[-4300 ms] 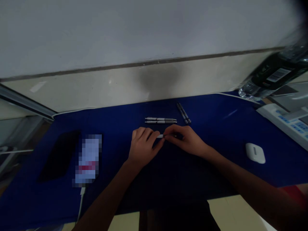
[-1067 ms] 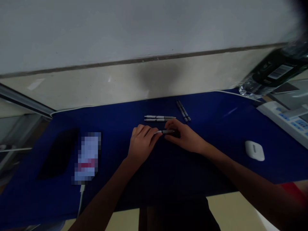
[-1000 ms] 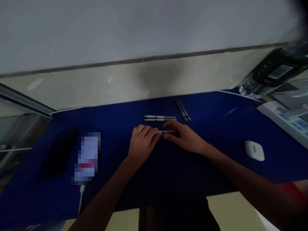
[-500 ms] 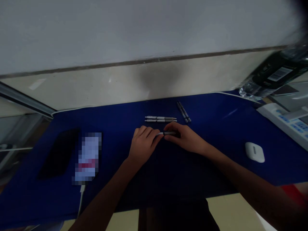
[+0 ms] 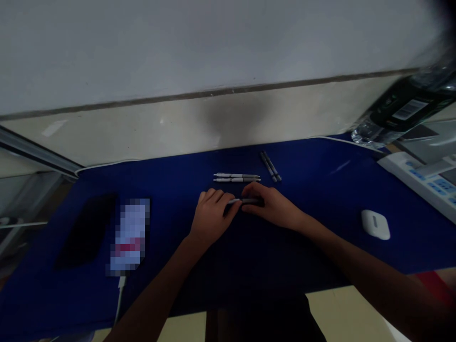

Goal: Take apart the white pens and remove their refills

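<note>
Both my hands meet over a blue mat [image 5: 320,190] and hold one pen [image 5: 244,201] between them. My left hand [image 5: 212,216] pinches the pen's pale left end with curled fingers. My right hand [image 5: 272,206] grips its darker right part. Just beyond my hands lie two white pens [image 5: 237,177] side by side. Two dark pen parts [image 5: 271,166] lie slanted to their right.
A dark phone [image 5: 87,230] and a blurred-out card [image 5: 130,235] with a white cable lie at the left. A white earbud case [image 5: 375,224] sits at the right, with a white keypad device [image 5: 422,183] and a plastic bottle [image 5: 402,111] behind it.
My hands have stayed together on the pen. The pale end showing between them has grown shorter, and the dark part now reaches closer to my left fingers.
</note>
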A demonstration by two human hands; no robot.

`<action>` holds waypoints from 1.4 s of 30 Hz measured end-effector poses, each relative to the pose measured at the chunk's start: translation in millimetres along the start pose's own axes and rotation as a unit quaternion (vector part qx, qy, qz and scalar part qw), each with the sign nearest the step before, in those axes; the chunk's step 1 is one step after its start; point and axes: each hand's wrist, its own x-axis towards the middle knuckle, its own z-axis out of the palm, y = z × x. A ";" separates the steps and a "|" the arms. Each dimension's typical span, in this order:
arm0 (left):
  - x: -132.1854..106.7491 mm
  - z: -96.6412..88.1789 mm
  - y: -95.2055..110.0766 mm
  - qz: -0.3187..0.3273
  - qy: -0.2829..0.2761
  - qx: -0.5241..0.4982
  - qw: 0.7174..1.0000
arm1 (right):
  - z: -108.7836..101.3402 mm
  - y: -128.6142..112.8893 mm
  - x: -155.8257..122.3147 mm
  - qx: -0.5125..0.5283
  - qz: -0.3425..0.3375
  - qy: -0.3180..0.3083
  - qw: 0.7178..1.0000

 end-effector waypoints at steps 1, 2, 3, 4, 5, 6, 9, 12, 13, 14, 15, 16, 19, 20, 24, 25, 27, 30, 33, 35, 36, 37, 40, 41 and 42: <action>0.2 -0.3 0.2 -0.004 0.000 -0.003 1.000 | -0.5 -0.7 -0.1 -0.005 0.005 -0.005 1.000; 0.2 -0.5 0.3 -0.008 0.002 -0.006 1.000 | -1.2 -1.6 -0.1 -0.011 0.007 -0.009 1.000; 0.1 -0.6 0.4 -0.010 0.005 -0.009 1.000 | -2.0 -2.5 0.1 -0.018 0.004 -0.014 1.000; -0.1 -0.5 0.4 -0.013 0.007 -0.012 1.000 | -2.7 -3.2 0.3 -0.025 -0.001 -0.019 0.999; -0.3 -0.2 0.3 -0.015 0.009 -0.015 1.000 | -3.3 -3.7 0.6 -0.032 -0.006 -0.023 0.999; -0.7 0.2 0.2 -0.016 0.009 -0.017 1.000 | -3.6 -3.9 1.1 -0.037 -0.012 -0.025 0.999; -1.5 2.2 -0.5 -0.018 0.004 -0.015 1.000 | -3.3 -2.9 2.4 -0.033 -0.020 -0.010 0.999; -2.1 3.9 -1.2 -0.019 -0.001 -0.012 1.000 | -1.5 -1.0 3.0 -0.016 -0.022 0.015 1.000; -2.1 4.0 -1.3 -0.019 -0.003 -0.013 1.000 | -0.9 -0.5 2.9 -0.011 -0.023 0.022 0.999; -2.1 3.9 -1.4 -0.020 -0.004 -0.013 1.000 | -0.4 -0.2 2.7 -0.007 -0.024 0.027 0.999; -2.0 3.7 -1.4 -0.020 -0.004 -0.012 1.000 | 0.0 0.1 2.4 -0.004 -0.027 0.032 0.999; -1.9 3.2 -1.3 -0.021 -0.003 -0.011 1.000 | 0.3 0.2 2.1 -0.001 -0.031 0.036 0.999; -1.2 1.6 -1.4 -0.023 0.003 -0.006 1.000 | 0.5 -0.4 1.5 -0.010 -0.036 0.039 0.999; -0.9 1.2 -1.6 -0.023 0.009 -0.004 1.000 | 0.3 -0.9 1.4 -0.019 -0.034 0.038 0.999; -0.8 1.2 -2.5 -0.020 0.030 0.004 0.999 | -0.9 -2.5 1.8 -0.060 -0.025 0.023 0.998; -0.9 1.4 -2.5 -0.018 0.032 0.004 0.999 | -1.2 -2.6 2.1 -0.064 -0.025 0.021 0.997; -1.2 1.7 -2.1 -0.015 0.029 0.001 0.999 | -1.8 -2.1 2.6 -0.057 -0.025 0.026 0.998; -1.2 1.2 -0.7 -0.020 0.021 0.005 1.000 | -2.2 -0.5 3.1 -0.017 -0.028 0.043 0.999; -0.6 0.0 0.6 -0.034 0.015 0.022 0.999 | -3.2 0.4 3.2 0.025 -0.036 0.052 0.998; -0.1 -0.7 0.7 -0.046 0.015 0.030 0.998 | -4.6 -0.1 3.1 0.035 -0.033 0.053 0.997; 0.1 -1.0 0.4 -0.054 0.019 0.034 0.998 | -5.7 -0.7 3.1 0.033 -0.028 0.055 0.998; 0.4 -1.4 0.0 -0.064 0.023 0.037 0.997 | -7.0 -1.3 3.1 0.031 -0.022 0.057 0.998; 1.3 -3.0 -1.2 -0.095 0.038 0.035 0.994 | -12.6 -3.2 3.2 0.030 0.005 0.060 0.998; 1.6 -3.7 -1.5 -0.104 0.043 0.030 0.993 | -15.1 -3.5 3.3 0.036 0.015 0.063 0.997; 1.9 -4.4 -1.8 -0.111 0.046 0.023 0.993 | -17.9 -3.7 3.3 0.042 0.025 0.068 0.996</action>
